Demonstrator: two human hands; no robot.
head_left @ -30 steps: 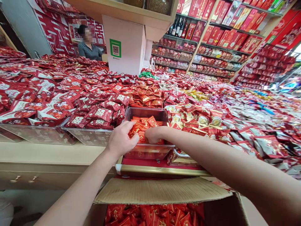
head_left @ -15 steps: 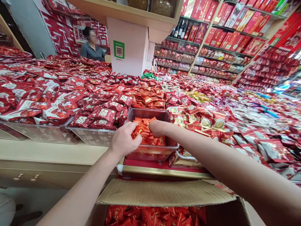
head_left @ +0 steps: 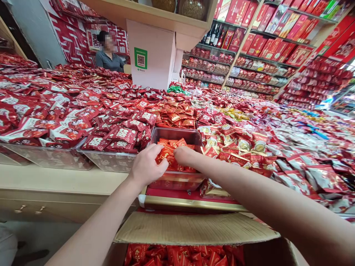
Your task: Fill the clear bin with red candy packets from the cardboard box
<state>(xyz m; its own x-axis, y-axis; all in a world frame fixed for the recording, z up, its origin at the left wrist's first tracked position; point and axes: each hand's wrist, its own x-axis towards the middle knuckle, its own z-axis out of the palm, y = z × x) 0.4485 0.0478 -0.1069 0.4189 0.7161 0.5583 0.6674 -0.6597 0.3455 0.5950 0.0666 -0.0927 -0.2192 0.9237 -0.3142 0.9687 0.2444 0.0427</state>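
Note:
A clear plastic bin [head_left: 177, 178] at the middle of the display holds small red candy packets [head_left: 181, 142] with gold print. My left hand [head_left: 148, 162] reaches over the bin's left side, its fingers curled and its thumb apart below them, around a red packet [head_left: 165, 152] at its fingertips. My right hand [head_left: 184, 156] dips into the bin from the right, wrist bent. Its fingers are hidden behind the back of the hand, among the packets. Below, an open cardboard box [head_left: 196, 229] contains more red packets [head_left: 180, 255] of similar look.
Dark red packets [head_left: 123, 135] fill the bin on the left, and durian-labelled packets [head_left: 240, 159] lie to the right. A white pillar [head_left: 155, 48] with a QR sign stands behind. Further back, a person [head_left: 109, 59] is near the wall. Shelves [head_left: 235, 55] rise at the back right.
My right hand has shifted slightly left and toward me inside the bin, uncovering some packets behind it. My left hand stays nearly still.

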